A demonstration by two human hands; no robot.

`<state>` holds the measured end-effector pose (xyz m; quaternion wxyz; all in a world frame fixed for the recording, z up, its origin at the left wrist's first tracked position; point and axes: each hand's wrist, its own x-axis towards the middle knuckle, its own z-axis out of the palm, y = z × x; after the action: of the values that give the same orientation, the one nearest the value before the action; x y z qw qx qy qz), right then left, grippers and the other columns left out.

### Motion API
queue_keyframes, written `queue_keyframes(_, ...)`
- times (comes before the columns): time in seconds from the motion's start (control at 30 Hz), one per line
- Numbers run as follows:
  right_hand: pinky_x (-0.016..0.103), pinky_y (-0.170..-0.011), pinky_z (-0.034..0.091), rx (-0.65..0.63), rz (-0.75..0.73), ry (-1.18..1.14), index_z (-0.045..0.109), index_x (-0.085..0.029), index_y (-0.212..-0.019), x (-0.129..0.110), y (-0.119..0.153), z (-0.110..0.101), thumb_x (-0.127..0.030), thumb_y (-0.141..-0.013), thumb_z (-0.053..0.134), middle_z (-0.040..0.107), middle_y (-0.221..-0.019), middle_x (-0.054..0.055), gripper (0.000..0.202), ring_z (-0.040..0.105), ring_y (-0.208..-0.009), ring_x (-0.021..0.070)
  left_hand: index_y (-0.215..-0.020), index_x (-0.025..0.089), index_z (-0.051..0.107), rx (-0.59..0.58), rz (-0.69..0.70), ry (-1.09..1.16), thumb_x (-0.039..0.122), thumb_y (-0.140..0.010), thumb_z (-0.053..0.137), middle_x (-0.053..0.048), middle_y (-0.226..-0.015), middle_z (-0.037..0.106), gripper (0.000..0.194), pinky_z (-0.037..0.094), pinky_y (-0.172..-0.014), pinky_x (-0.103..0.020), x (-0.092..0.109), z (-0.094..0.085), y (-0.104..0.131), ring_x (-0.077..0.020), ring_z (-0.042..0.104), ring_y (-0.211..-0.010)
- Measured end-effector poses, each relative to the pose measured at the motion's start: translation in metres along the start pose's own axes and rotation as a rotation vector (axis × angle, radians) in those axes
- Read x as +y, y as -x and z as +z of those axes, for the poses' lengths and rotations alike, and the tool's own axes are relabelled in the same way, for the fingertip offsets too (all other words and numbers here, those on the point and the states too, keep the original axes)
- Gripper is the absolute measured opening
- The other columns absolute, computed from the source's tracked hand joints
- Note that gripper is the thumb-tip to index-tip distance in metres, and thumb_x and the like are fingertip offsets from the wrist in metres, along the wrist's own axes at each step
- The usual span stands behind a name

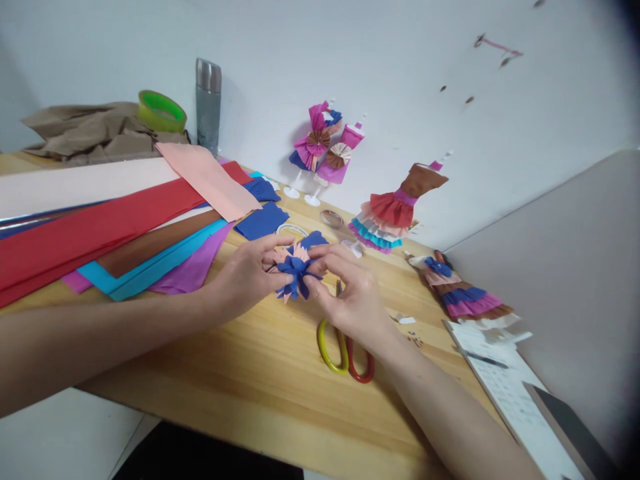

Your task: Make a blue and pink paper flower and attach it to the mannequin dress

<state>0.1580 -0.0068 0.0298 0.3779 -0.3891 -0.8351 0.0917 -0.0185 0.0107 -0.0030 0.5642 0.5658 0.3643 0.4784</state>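
Left hand point(247, 268) grasps flower point(296, 269) from its left; right hand point(353, 287) pinches its right petals, equally near, beyond table's point(225, 373) near edge.

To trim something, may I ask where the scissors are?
In the head view, the scissors lie on the table just right of centre, partly hidden by the right hand.

We see soft, even brightness, faint shadows on the smooth white wall point(265, 47), slight blur, a blackened right edge.
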Motion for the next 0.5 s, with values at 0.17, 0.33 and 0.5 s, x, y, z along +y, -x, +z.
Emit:
queue_keyframes(0.17, 0.036, -0.074, 0.052, -0.030, 0.198, -0.240, 0.060, -0.020, -0.067, 0.013, -0.003, 0.003, -0.019, -0.076, 0.059, 0.069, -0.084, 0.005, 0.009, 0.065, -0.081, 0.0195, -0.118, 0.013, 0.054, 0.014, -0.070, 0.038, 0.013, -0.063, 0.070, -0.004, -0.083, 0.072, 0.057, 0.053, -0.059, -0.026, 0.001, 0.001, 0.000, -0.0167, 0.068, -0.067)
queue_keyframes(0.33, 0.036, -0.074, 0.054, 0.170, 0.256, -0.299, 0.062, -0.021, -0.082, 0.017, -0.002, 0.003, -0.018, -0.077, 0.059, 0.068, -0.096, 0.007, 0.005, 0.065, -0.090, 0.0211, -0.117, 0.013, 0.053, 0.012, -0.113, 0.078, 0.011, -0.063, 0.069, -0.006, -0.088, 0.074, 0.057, 0.054, -0.063, -0.027, 0.005, 0.002, 0.000, -0.0180, 0.070, -0.074)
queue_keyframes(0.5, 0.047, -0.091, 0.049, 0.213, -0.115, -0.020, 0.062, -0.023, -0.077, -0.005, 0.003, -0.002, -0.016, -0.080, 0.060, 0.067, -0.102, 0.007, 0.008, 0.061, -0.102, 0.0247, -0.117, 0.013, 0.053, -0.005, -0.053, 0.071, 0.012, -0.064, 0.068, -0.005, -0.085, 0.073, 0.055, 0.055, -0.063, -0.029, 0.003, 0.001, 0.001, -0.0193, 0.070, -0.072)
